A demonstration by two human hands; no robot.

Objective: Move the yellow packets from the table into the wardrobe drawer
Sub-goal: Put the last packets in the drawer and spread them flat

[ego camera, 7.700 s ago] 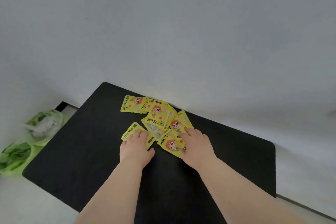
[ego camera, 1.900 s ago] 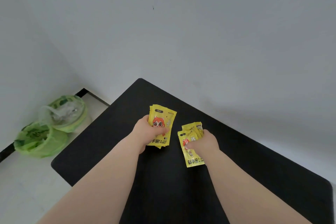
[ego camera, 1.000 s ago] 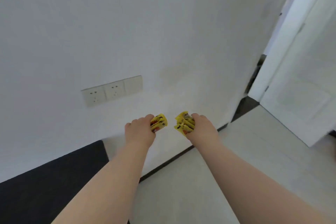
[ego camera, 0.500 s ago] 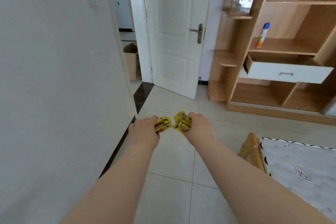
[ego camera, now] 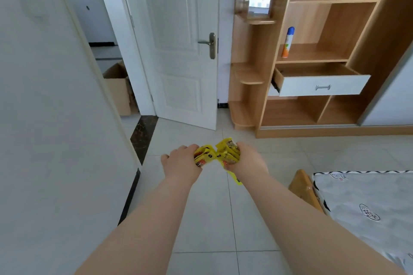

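Fingers: curled shut on both hands, each clamped around its own bunch of yellow packets.
Left hand (ego camera: 182,161): centre of the frame, knuckles up, gripping a crumpled bunch of packets (ego camera: 203,156) that sticks out toward the right.
Right hand (ego camera: 247,158): just beside the left, gripping a second bunch (ego camera: 226,150); one packet hangs down below the fist.
Two bunches: nearly touching between the fists, held in the air over the tiled floor (ego camera: 207,230).
Wardrobe (ego camera: 330,51): upper right of the frame, light wood with bare shelves.
Drawer (ego camera: 321,83): pulled out, white front with a metal handle, well apart from the hands; its inside shows only wood.
Spray can (ego camera: 287,42): upright on the shelf just above the drawer.
Door (ego camera: 178,40): white, upper centre, swung ajar.
Cardboard box (ego camera: 119,89): beyond the doorway, left of the door.
Bed (ego camera: 368,203): lower right, patterned cover.
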